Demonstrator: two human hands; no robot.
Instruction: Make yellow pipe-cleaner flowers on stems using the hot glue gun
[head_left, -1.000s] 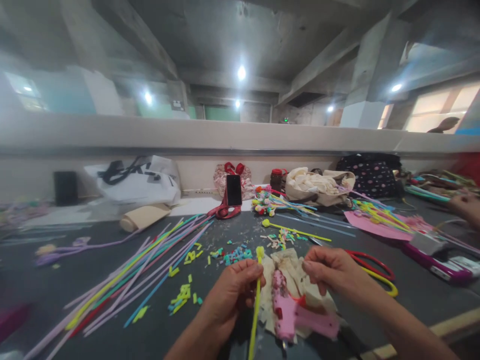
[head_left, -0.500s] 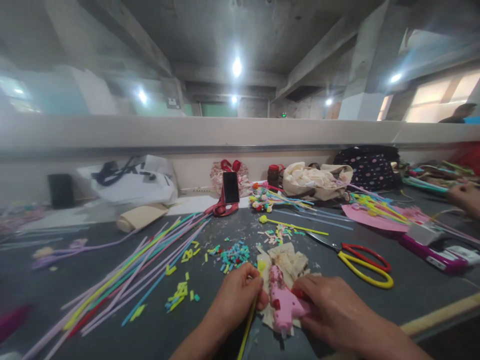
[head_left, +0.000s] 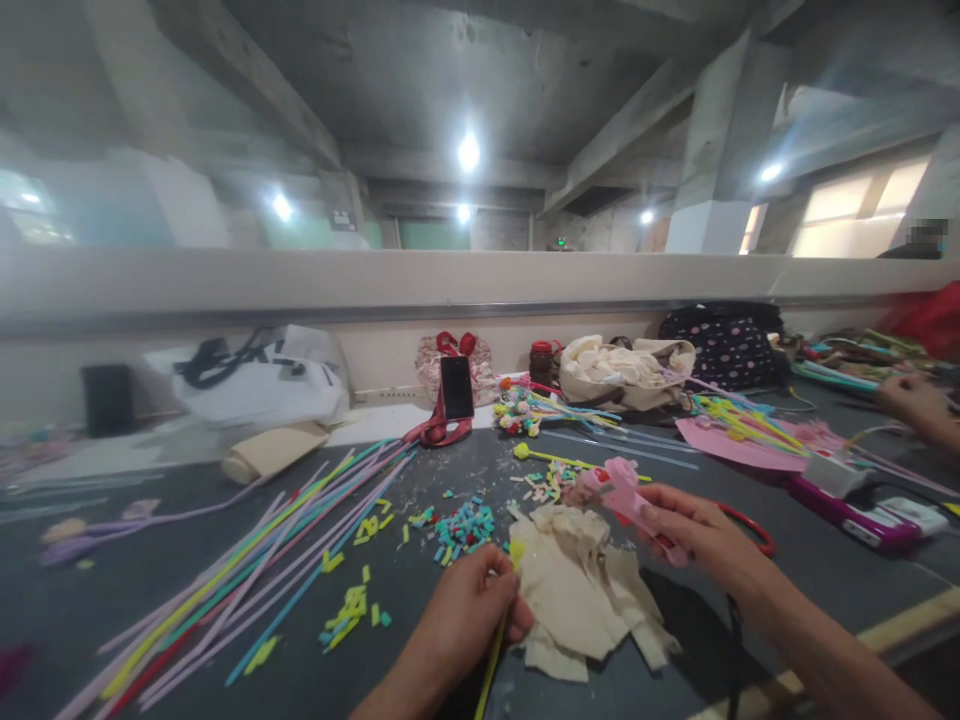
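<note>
The person's left hand (head_left: 469, 620) is curled shut near the bottom edge, its grip pinching a thin yellow pipe cleaner (head_left: 495, 640) whose fuzzy tip pokes up just above the thumb. The right hand (head_left: 694, 530) is raised above the desk (head_left: 187, 660), fingers wrapped tightly around a pink plastic glue gun (head_left: 626, 500) with its nozzle aimed left. Between the hands lies a crumpled heap of cream cloth scraps (head_left: 577, 590), soft and creased. To the left, long pipe cleaners (head_left: 255, 570) in purple, green, blue and pink fan across the dark, dusty surface, with small cut bits (head_left: 461, 525) in yellow and teal scattered close by. A black phone (head_left: 456, 388) stands propped against the back wall. No writing can be read anywhere. At the far right, another person's hand (head_left: 911, 400) rests on the desk.
</note>
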